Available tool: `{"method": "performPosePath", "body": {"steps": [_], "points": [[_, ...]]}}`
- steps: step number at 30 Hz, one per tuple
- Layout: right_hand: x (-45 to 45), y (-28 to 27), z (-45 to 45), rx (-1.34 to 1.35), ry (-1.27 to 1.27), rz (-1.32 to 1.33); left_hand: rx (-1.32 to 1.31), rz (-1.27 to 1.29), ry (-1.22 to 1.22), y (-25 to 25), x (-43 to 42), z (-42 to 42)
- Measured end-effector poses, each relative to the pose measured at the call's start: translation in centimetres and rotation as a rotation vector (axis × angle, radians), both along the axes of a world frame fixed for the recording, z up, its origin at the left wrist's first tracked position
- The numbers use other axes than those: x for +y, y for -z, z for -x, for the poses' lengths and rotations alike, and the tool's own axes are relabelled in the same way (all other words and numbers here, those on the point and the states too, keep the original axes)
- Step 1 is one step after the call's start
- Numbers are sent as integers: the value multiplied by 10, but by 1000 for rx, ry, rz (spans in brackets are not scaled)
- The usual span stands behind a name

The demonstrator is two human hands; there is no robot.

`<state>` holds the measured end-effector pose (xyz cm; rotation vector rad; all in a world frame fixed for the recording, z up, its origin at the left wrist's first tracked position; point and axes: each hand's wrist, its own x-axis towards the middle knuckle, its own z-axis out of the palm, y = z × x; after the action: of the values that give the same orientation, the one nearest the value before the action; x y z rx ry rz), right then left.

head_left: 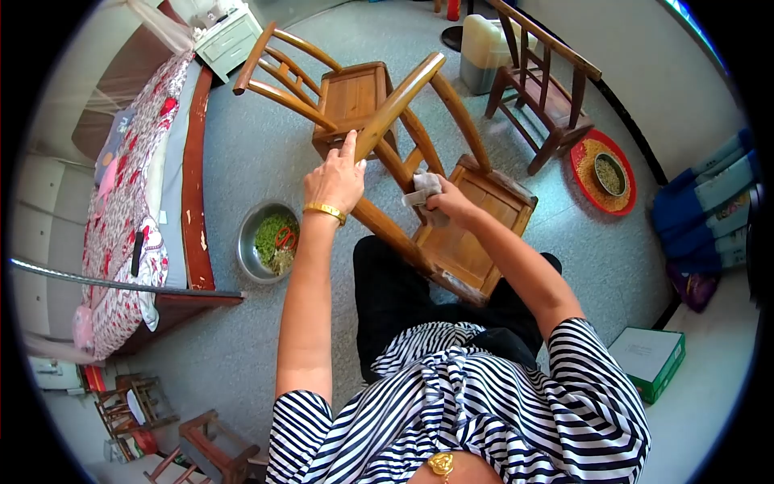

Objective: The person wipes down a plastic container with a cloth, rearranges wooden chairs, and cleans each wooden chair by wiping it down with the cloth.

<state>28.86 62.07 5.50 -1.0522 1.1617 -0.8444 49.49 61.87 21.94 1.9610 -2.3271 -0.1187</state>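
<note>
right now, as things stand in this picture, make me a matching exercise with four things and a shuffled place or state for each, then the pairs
Things:
1. left hand
2. cloth
3. metal bowl
4. red tray

Places and states:
A. spread with yellowish grains
B. clasped in the right hand
C. holding green pieces
D. on the top rail of the nearest chair

Pairs: 1-D, 2-B, 3-C, 4-A
</note>
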Motion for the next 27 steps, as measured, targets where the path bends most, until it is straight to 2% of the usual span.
{"method": "performPosePath", "body": {"steps": [3, 4, 5, 7, 8, 9, 12, 13, 15, 19, 21, 24, 27], "points": [[9, -43, 9, -38, 35, 122, 15, 10, 5, 1, -1, -1], [9, -48, 4, -23, 157, 238, 29, 3, 5, 1, -1, -1], [7, -51, 0, -23, 155, 235, 41, -6, 6, 1, 0, -1], [-4, -58, -6, 287, 270, 596, 29, -9, 5, 0, 0, 0], [-5, -61, -11, 409, 263, 684, 19, -8, 4, -1, -1, 0], [-7, -54, -17, 405, 264, 684, 15, -8, 4, -1, 0, 0], [-14, -33, -31, 664, 312, 681, 13, 10, 15, -1, -1, 0], [-14, -36, -31, 664, 308, 684, 11, 8, 13, -1, 0, 0], [-9, -41, -29, 584, 209, 512, 8, 5, 14, -1, 0, 0], [6, -56, -20, 505, 52, 436, 18, 15, 26, 2, -2, 0], [10, -67, -19, 630, 127, 813, 14, 21, 27, 2, -2, -1], [14, -106, -34, 710, 151, 929, 19, -10, 18, 4, -6, -2], [-2, -97, -47, 820, 171, 1048, 109, -8, 46, 8, -11, -8]]}}
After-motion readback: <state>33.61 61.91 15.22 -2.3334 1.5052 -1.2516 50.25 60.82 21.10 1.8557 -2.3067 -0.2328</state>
